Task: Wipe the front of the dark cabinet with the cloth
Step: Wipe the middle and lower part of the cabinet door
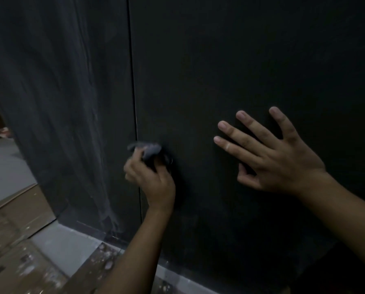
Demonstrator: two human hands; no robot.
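The dark cabinet [230, 60] fills most of the view, its two doors split by a thin vertical seam. The left door looks streaked and dusty, the right one is plain black. My left hand [151, 181] grips a small bunched grey cloth [148, 150] and holds it against the right door just beside the seam. A small round handle shows right of the cloth. My right hand [274, 155] lies flat on the right door with fingers spread and straight.
A grey plinth [71, 242] runs along the cabinet's foot. Brown speckled floor [29, 268] lies at the lower left. A pale grey surface [3, 166] shows past the cabinet's left edge.
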